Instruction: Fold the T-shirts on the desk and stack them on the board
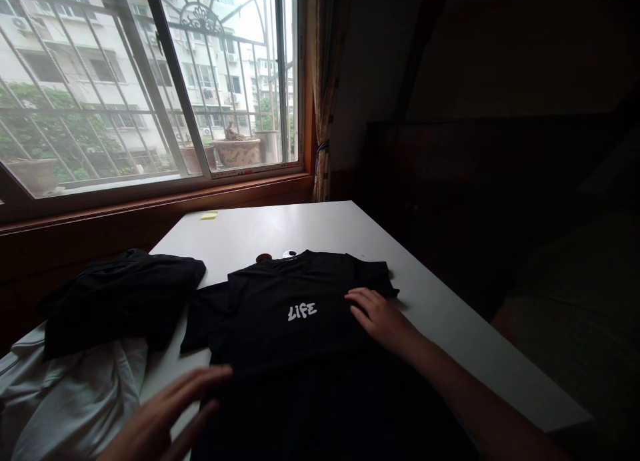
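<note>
A black T-shirt (280, 294) lies spread out on the white table (310, 224), its neckline toward the far end and a small white print on the chest. On the shirt's right side, below the sleeve, rests my right hand (383, 317), fingers stretched and a little apart. My left hand (173, 407) is at the shirt's lower left edge, fingers extended and spread, the fingertips at or just above the cloth. Neither hand grips anything. The lower part of the shirt fades into dark shadow.
Left of the shirt is a heap of black clothing (125, 294) over white clothing (75, 401). Two small round objects, one brown (264, 257) and one white (289, 253), lie beyond the collar. A yellow sticky note (209, 215) is near the far edge. A barred window and curtain (327, 114) stand behind.
</note>
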